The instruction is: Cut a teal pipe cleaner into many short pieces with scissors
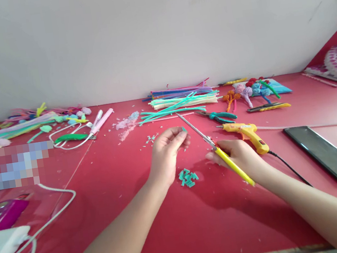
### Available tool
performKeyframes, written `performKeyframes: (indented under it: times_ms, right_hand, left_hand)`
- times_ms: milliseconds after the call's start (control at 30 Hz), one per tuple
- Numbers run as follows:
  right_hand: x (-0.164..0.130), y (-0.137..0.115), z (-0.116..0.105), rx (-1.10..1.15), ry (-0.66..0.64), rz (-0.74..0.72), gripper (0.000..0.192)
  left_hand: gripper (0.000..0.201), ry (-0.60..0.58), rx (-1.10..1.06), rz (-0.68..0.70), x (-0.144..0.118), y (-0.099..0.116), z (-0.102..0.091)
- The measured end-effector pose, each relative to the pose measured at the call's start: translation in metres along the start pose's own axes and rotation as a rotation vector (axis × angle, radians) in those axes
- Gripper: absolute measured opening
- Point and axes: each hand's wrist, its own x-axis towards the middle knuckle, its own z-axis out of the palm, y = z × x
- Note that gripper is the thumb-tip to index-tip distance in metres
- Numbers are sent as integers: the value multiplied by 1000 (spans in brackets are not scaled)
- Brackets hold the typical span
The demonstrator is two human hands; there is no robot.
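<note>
My left hand (166, 151) hovers over the red table (184, 234) and pinches a small teal pipe-cleaner piece (184, 129) at its fingertips. My right hand (239, 154) grips yellow-handled scissors (223, 156), whose long blades point up and left toward that piece. A small pile of cut teal pieces (188, 177) lies on the table between my hands. Tiny teal scraps (150, 138) lie further back.
A yellow glue gun (248, 132) with a black cord lies right of my right hand. Green pliers (219, 115), a stack of pipe cleaners (183, 97), finished flowers (254, 88) and a phone (331, 153) sit behind and right. White cables (43, 221) trail left.
</note>
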Motion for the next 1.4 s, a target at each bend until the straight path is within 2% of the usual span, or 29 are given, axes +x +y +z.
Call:
performKeyframes:
  times_ms: [233, 367, 500, 700, 833, 967, 1100, 1200, 1300, 1400]
  right_hand:
    - [1, -11, -9, 342, -14, 100, 27]
    - [-1, -19, -20, 485, -52, 104, 17]
    - [-2, -21, -25, 488, -111, 82, 15]
    - [-3, -21, -24, 473, -126, 61, 12]
    - [-3, -22, -23, 490, -142, 69, 12]
    - [-2, -19, -23, 504, -123, 84, 19]
    - [-1, -16, -22, 473, -29, 128, 34]
    - [-1, -15, -18, 496, -22, 109, 35]
    - [-1, -14, -14, 510, -68, 94, 33]
    - [1, -11, -12, 482, -82, 95, 31]
  left_hand:
    - [11, -290, 36, -224, -7, -10, 7]
    - [13, -396, 66, -331, -11, -10, 10]
    - [14, -437, 90, -399, -14, -11, 13]
    - [16, -412, 155, -361, -14, -12, 13]
    - [14, -436, 203, -357, -15, -13, 13]
    - [12, -370, 260, -279, -14, -14, 12]
    - [13, -168, 427, -68, -11, -11, 10]
    - [10, -39, 499, 61, -11, -8, 8]
    - [9, 24, 530, 120, -11, -6, 8]
    - [9, 29, 563, 161, -10, -5, 7]
